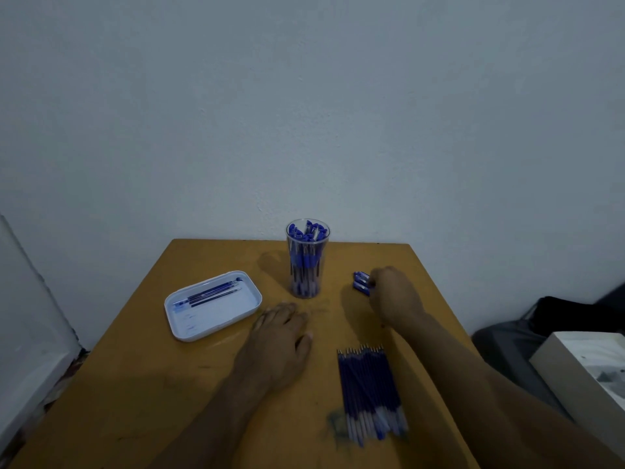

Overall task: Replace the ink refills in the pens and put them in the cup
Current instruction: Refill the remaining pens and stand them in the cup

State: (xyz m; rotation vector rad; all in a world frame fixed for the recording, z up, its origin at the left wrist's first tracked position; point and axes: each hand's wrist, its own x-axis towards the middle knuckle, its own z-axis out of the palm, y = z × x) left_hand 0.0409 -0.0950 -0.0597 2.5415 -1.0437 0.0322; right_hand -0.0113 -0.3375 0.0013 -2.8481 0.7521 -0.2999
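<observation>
A clear plastic cup (307, 262) full of several blue-capped pens stands near the table's far edge. To its right lie a few blue pens (362, 282), mostly hidden behind my right hand (395, 292), whose curled fingers touch them. My left hand (282, 336) rests flat on the table in front of the cup, fingers spread, holding nothing. A bundle of several blue ink refills (368, 390) lies at the near right. A white tray (213, 304) at the left holds a few thin refills.
The brown wooden table (162, 384) stands against a pale wall. Off its right edge are a dark bag (527, 336) and a white box (588, 367) on the floor.
</observation>
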